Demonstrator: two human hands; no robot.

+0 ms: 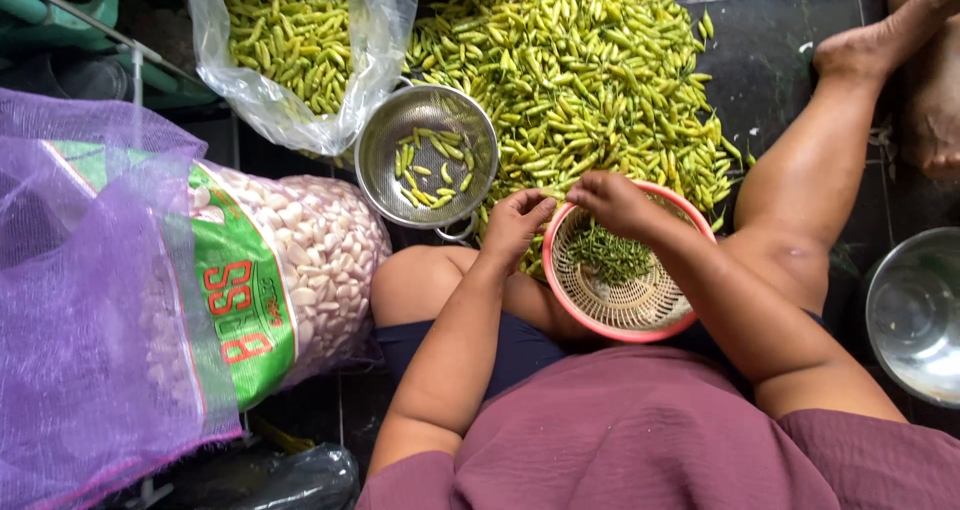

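Your left hand (pixel 515 222) and right hand (pixel 612 202) meet just above the far rim of the pink woven basket (pixel 622 315), which rests on your lap. Both hands have their fingers drawn together, pinching what appears to be a single green chilli (pixel 556 194) between them; the exact grip is too small to make out. Directly below your right hand, inside the basket, lies a small heap of dark green stems (pixel 608 254). Beyond both hands, a broad pile of yellow-green chillies (pixel 580 70) spreads over the dark tiled floor (pixel 770 40). Just to the left of your left hand sits a metal colander (pixel 380 160) holding a few chillies. Farther left and beyond it, a clear plastic bag (pixel 375 40) holds more chillies. Well to the left of your left hand lies a sack of peeled garlic cloves (pixel 320 260), partly under purple mesh netting (pixel 80 300). Well to the right of your right hand stands a steel bowl (pixel 915 315).
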